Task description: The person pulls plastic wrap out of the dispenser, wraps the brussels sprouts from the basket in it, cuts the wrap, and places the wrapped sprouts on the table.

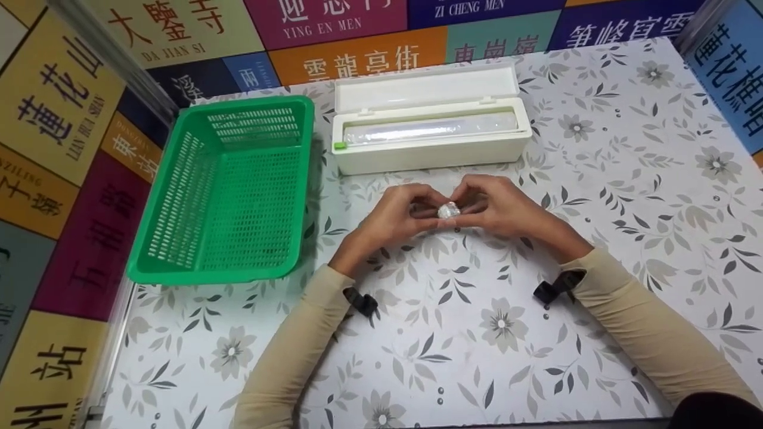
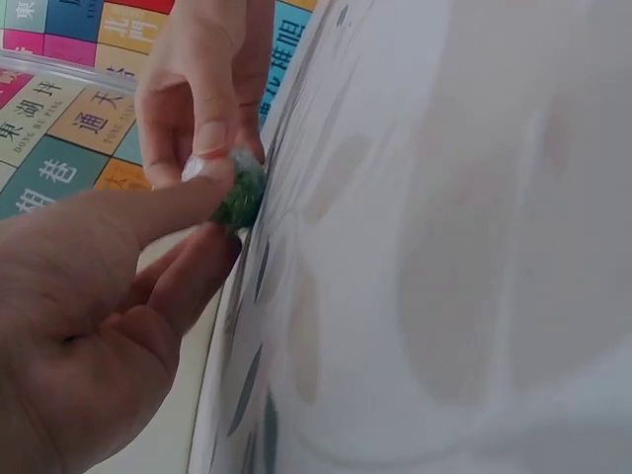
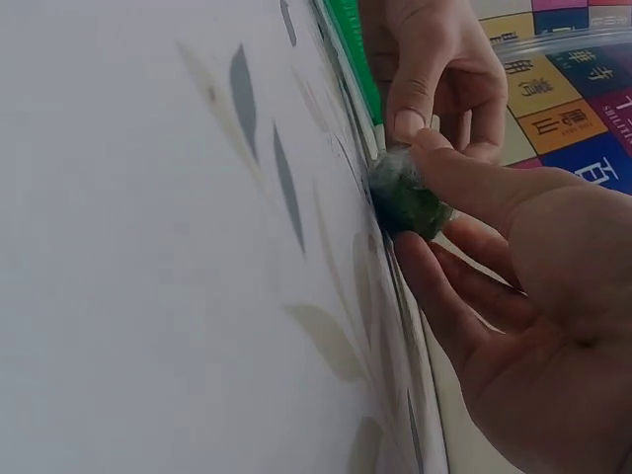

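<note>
A small dark green lump in clear plastic film (image 1: 448,210) sits between both hands, close over the patterned tablecloth. My left hand (image 1: 400,210) pinches its left side with thumb and fingers. From the other side, my right hand (image 1: 503,205) pinches it too, so the thumbs nearly meet. In the left wrist view, the wrapped green lump (image 2: 247,202) shows below the right thumb, shiny where the film gathers. The right wrist view shows more of the green lump (image 3: 410,205) under whitish, bunched film. What exactly is inside the film I cannot tell.
Behind the hands stands a long white cling film box (image 1: 429,156), its lid (image 1: 426,89) raised, a roll of film (image 1: 432,128) inside and a green slider (image 1: 340,145) at its left. To the left is a green plastic basket (image 1: 253,208). Lettered panels (image 1: 357,59) border the table.
</note>
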Action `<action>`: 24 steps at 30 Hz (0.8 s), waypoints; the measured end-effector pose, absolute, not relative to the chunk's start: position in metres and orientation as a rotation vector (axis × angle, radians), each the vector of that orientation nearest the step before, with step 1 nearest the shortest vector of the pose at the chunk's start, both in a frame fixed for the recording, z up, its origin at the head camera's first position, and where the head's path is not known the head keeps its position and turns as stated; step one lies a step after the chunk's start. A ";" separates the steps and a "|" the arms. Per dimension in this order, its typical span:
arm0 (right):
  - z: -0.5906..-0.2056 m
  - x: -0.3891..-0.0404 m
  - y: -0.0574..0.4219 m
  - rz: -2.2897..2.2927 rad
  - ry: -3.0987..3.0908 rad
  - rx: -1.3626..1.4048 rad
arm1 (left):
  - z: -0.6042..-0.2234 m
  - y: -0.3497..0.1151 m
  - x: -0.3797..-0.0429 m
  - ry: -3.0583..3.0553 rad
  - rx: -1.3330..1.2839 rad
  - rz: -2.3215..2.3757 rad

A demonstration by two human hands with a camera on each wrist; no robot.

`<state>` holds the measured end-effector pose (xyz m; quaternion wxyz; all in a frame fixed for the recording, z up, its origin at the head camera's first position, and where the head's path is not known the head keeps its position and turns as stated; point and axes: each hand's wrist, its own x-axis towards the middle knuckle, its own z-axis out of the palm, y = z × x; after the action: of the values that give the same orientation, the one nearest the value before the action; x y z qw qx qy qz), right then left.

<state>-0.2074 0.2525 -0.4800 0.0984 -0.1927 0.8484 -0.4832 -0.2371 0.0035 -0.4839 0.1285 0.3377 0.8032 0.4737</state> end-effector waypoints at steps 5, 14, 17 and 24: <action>-0.481 -0.208 0.257 -1.421 2.521 -0.614 | -0.486 0.003 -0.240 2.363 1.049 1.384; -0.481 -0.211 0.263 -1.458 2.503 -0.654 | -0.482 0.008 -0.234 2.485 0.845 1.409; -0.480 -0.210 0.262 -1.461 2.552 -0.613 | -0.478 0.009 -0.231 2.551 0.850 1.342; -0.473 -0.212 0.267 -1.323 2.626 -0.797 | -0.470 0.005 -0.229 2.487 0.945 1.244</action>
<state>-0.2119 0.2668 -0.4730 0.0473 -0.2614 0.8609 -0.4339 -0.2286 0.0048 -0.4703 0.1021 0.3201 0.8423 0.4215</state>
